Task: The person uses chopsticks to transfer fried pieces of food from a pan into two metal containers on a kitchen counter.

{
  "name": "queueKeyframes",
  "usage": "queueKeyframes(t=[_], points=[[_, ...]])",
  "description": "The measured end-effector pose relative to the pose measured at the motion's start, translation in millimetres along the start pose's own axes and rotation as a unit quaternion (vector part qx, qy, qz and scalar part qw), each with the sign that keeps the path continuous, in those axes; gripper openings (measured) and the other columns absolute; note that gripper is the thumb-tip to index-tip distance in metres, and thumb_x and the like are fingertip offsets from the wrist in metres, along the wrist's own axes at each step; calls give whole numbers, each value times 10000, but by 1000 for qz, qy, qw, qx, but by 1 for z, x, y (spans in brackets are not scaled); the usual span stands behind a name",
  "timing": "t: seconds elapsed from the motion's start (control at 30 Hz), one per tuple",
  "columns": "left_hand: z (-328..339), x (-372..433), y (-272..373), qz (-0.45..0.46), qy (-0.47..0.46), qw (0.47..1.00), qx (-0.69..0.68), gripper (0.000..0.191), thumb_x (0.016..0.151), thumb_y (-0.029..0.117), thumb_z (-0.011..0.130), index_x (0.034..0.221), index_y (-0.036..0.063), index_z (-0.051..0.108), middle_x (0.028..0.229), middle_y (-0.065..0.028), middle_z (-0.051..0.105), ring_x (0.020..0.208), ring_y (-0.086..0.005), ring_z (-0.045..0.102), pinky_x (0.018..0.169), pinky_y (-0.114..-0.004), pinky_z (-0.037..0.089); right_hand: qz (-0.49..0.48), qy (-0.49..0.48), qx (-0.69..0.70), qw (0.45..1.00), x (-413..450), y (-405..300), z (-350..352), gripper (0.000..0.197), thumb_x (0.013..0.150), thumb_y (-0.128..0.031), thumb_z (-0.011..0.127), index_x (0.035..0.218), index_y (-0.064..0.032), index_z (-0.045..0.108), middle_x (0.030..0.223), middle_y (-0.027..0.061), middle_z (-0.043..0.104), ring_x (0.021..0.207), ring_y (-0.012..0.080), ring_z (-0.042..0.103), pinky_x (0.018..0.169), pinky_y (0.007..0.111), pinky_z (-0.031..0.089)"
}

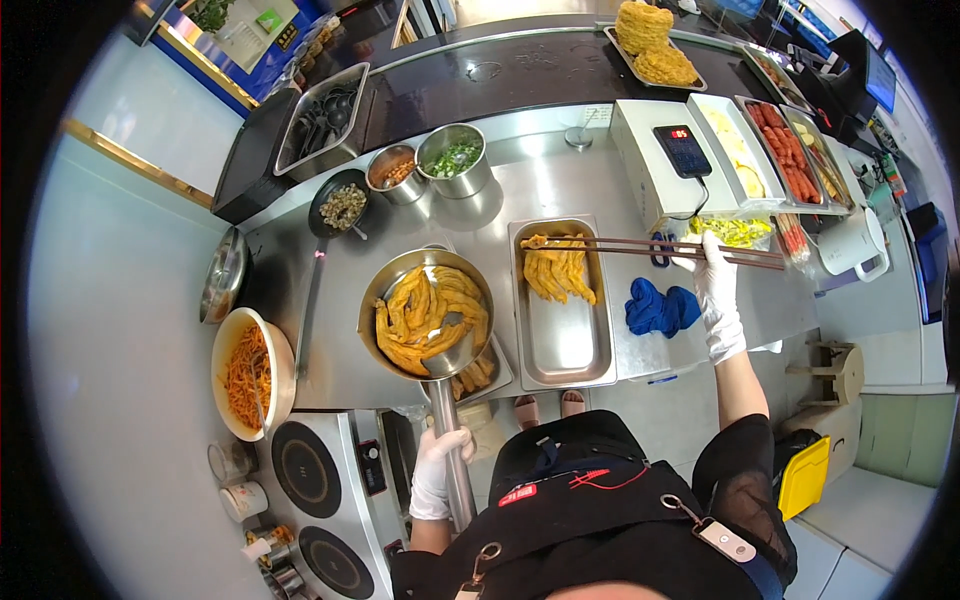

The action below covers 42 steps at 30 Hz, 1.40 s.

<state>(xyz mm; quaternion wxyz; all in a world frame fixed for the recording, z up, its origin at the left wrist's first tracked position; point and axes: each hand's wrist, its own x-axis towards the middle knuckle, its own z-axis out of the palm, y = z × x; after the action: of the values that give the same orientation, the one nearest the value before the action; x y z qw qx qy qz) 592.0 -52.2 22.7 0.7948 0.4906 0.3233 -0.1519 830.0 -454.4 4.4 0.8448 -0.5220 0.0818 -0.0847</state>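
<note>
Gloved in white, my left hand point(442, 461) grips the handle of a steel strainer pan point(365, 322) that holds several long yellow-brown food pieces point(409, 300). The pan is above the counter, partly over a metal tray point(501, 375) with more such pieces. My right hand point(709, 274), also in a white glove, holds long wooden chopsticks point(637, 247). Their tips reach the upper part of a rectangular steel pan point(606, 337), at a row of similar yellow pieces point(559, 274) lying there. Whether the tips pinch a piece, I cannot tell.
A blue cloth point(660, 307) and blue-handled scissors point(661, 249) lie right of the rectangular pan. At the left are a bowl of orange shreds point(281, 352), a ladle point(304, 330) and an induction cooktop point(341, 450). Steel pots point(465, 184) and sausage trays point(784, 154) stand farther back.
</note>
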Motion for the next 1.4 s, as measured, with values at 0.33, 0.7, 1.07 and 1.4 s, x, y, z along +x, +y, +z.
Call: queueKeyframes(t=[0.33, 0.7, 1.07, 1.4], points=[[-3, 0, -7, 12, 0, 1000, -15, 348, 755, 161, 622, 1015, -42, 511, 665, -44, 531, 546, -129, 502, 506, -240, 395, 51, -78, -61, 994, 9, 33, -23, 189, 931, -169, 566, 916, 8, 630, 845, 103, 655, 751, 174, 632, 717, 334, 557], [0, -1, -7, 1, -4, 1000, -10, 366, 753, 179, 621, 1022, -43, 510, 666, -43, 526, 556, -130, 497, 527, -242, 393, 81, -74, -41, 993, -7, 51, -29, 224, 949, -198, 545, 957, 16, 610, 901, 121, 643, 819, 202, 640, 764, 354, 565], [-5, 2, -6, -3, -13, 1000, -15, 375, 752, 194, 627, 1020, -35, 499, 652, -51, 520, 547, -135, 496, 527, -247, 391, 77, -30, 0, 997, -28, 59, -31, 240, 953, -192, 537, 996, 32, 611, 929, 120, 646, 865, 212, 631, 797, 355, 546], [-14, 5, -5, -6, -31, 999, 2, 311, 777, 191, 619, 985, -9, 505, 667, -37, 515, 548, -127, 500, 512, -252, 408, 15, 5, -26, 1000, -38, 41, -23, 274, 957, -212, 527, 975, 52, 599, 913, 143, 635, 847, 232, 624, 810, 378, 547]])
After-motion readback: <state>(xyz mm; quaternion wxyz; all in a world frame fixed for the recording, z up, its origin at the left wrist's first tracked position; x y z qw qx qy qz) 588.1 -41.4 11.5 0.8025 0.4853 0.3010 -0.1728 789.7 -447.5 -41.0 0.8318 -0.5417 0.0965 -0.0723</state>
